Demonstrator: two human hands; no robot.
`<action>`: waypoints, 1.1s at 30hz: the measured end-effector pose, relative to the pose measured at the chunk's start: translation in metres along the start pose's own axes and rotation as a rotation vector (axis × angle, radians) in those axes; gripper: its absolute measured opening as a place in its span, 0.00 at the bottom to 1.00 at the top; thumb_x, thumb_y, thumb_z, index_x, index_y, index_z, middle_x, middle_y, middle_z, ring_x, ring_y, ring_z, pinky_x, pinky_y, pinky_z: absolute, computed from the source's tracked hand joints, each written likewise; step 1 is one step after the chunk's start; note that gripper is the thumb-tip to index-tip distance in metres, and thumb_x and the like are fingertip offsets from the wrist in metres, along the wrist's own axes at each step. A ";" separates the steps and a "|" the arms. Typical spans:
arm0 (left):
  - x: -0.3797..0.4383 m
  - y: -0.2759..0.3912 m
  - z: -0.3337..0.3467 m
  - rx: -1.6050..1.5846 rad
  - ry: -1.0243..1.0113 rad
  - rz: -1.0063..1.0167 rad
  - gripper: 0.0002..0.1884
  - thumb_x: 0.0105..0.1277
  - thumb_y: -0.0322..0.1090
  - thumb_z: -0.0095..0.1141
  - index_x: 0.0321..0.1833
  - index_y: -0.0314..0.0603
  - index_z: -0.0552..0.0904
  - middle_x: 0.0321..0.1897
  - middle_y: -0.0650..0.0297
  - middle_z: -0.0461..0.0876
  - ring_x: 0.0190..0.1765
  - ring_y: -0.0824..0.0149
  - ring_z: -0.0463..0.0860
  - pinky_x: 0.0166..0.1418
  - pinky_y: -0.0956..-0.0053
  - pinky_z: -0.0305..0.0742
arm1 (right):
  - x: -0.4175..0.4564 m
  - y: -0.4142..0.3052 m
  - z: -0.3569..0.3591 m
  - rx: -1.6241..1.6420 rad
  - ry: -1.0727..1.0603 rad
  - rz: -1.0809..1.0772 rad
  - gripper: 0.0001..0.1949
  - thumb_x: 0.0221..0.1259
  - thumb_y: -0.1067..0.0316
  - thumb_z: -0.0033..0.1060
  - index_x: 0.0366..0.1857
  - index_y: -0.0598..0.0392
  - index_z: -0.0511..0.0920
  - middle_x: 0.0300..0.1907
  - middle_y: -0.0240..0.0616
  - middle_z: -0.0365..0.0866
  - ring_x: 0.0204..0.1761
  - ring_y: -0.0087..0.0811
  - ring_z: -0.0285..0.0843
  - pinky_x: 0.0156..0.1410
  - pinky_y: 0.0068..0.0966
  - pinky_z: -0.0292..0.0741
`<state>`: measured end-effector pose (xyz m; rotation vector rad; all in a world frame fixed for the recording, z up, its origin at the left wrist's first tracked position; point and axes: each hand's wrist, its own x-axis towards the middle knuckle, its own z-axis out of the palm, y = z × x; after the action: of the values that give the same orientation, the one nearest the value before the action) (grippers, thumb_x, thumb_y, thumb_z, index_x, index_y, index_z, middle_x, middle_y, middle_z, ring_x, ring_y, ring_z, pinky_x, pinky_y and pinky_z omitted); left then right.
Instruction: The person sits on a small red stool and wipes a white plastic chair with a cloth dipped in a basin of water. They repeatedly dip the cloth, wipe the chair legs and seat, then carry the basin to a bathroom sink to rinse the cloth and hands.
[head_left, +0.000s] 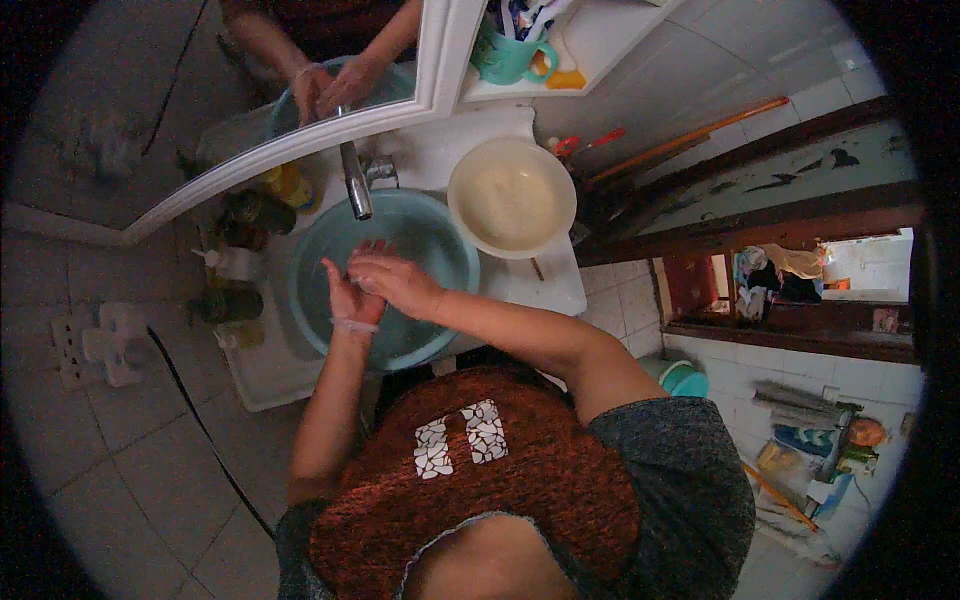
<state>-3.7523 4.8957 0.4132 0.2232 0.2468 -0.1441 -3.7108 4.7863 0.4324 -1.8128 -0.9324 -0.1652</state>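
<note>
My left hand (349, 294) is held palm up over a pale blue basin (309, 331), its thumb spread away from the fingers. Across its palm and fingers lies my right hand (401, 283), flat and slightly blurred. A whitish wet patch, perhaps lather, shows where they touch; no object can be made out between them. Around my left wrist sits a pale bracelet (354, 325). Water seems to fill the basin below. Just beyond the hands, a chrome faucet (357, 184) points down over the basin's rim, with no stream visible.
A cream bowl (512, 196) stands right of the basin on the white washstand (529, 296). Several bottles (236, 266) line the left side. A white-framed mirror (300, 154) overhangs the back. A green mug (506, 60) holds toothbrushes on a shelf. Plugs (116, 343) fill a wall outlet.
</note>
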 end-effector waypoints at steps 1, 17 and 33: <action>0.002 -0.002 0.000 0.005 0.032 -0.010 0.23 0.73 0.50 0.44 0.60 0.39 0.72 0.58 0.58 0.75 0.60 0.57 0.74 0.67 0.59 0.68 | 0.001 -0.002 0.003 -0.017 0.005 -0.087 0.08 0.60 0.70 0.56 0.40 0.55 0.82 0.45 0.42 0.82 0.50 0.43 0.78 0.55 0.35 0.75; 0.003 -0.026 0.001 -0.097 -0.071 -0.200 0.32 0.69 0.63 0.41 0.63 0.44 0.70 0.61 0.54 0.74 0.61 0.51 0.74 0.66 0.47 0.68 | 0.005 0.008 0.020 0.770 0.158 0.602 0.08 0.68 0.69 0.48 0.39 0.61 0.78 0.38 0.40 0.82 0.48 0.32 0.79 0.55 0.32 0.75; 0.038 0.009 -0.031 0.304 0.237 -0.301 0.11 0.66 0.32 0.58 0.49 0.39 0.78 0.39 0.61 0.80 0.38 0.66 0.79 0.36 0.78 0.74 | -0.193 0.052 -0.201 -0.582 -0.116 0.957 0.18 0.63 0.66 0.52 0.56 0.56 0.70 0.53 0.49 0.71 0.55 0.46 0.69 0.59 0.39 0.69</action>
<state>-3.7216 4.9073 0.3755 0.5065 0.4952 -0.4563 -3.7486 4.5095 0.3849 -2.6356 0.0124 0.3077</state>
